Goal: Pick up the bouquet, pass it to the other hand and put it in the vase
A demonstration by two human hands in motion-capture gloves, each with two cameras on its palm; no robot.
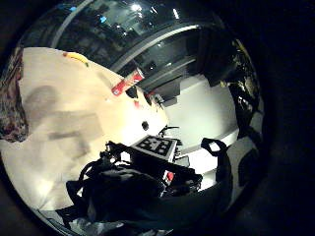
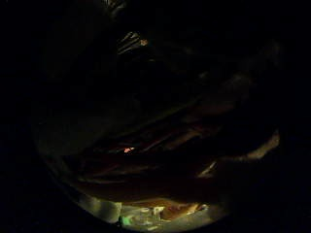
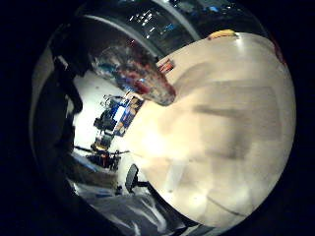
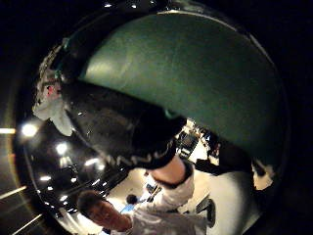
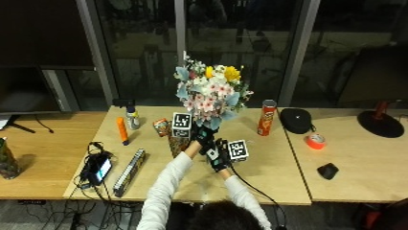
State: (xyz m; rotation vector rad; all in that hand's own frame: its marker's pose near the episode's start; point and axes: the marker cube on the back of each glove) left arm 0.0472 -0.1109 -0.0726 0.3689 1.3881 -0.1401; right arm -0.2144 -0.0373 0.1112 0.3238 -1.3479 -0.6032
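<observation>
Pink and white blooms make the bouquet (image 5: 210, 93) top-heavy above your left hand (image 5: 203, 135), which is curled round its stems, so a tilt during the handover could let it slip or tip. Your right hand (image 5: 219, 154) sits just beside and below the left; whether its fingers grip anything, you cannot tell. The vase (image 5: 176, 144) appears to stand just beside your left wrist.

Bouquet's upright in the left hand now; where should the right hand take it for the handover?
Grip the bouquet on its stems just under the left hand, coming from the right hand's own side. The bouquet stands upright with a wide flower head on top, so only the narrow stem bundle suits a grasp.
</observation>
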